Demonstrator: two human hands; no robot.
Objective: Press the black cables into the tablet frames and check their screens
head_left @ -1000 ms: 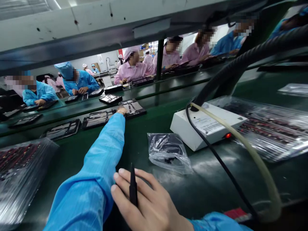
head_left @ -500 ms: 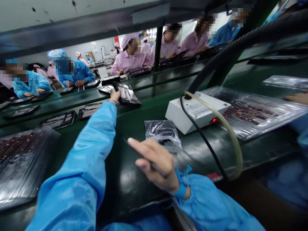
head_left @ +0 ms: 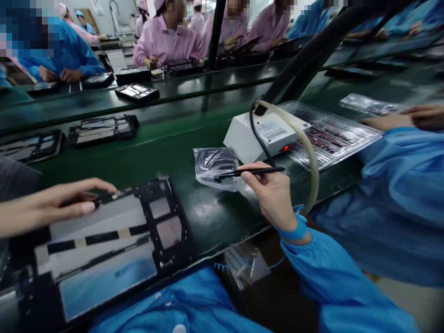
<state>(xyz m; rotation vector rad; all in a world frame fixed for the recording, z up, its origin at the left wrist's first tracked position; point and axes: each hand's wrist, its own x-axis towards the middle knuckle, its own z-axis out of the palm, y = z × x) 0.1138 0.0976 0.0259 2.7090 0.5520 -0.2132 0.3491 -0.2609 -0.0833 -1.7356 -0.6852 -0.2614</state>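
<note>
My left hand [head_left: 55, 203] holds the upper left edge of a black tablet frame [head_left: 104, 245] that lies on the near edge of the green bench, its inner grey panels facing up. My right hand [head_left: 274, 194] is raised to the right of the frame and grips a thin black stylus-like tool [head_left: 249, 173], whose tip points left over a small clear plastic bag [head_left: 215, 167] of dark parts.
A white box [head_left: 256, 134] with a red light, a black cable and a beige hose [head_left: 308, 157] stands behind the bag. Trays of parts [head_left: 329, 134] lie right, beside a co-worker's blue sleeve [head_left: 402, 185]. More frames [head_left: 102, 127] sit on the belt; workers sit opposite.
My left hand has pulled the tablet frame from the far belt down to the near bench edge. My right hand has turned and now holds the tool horizontally. The view has tilted down.
</note>
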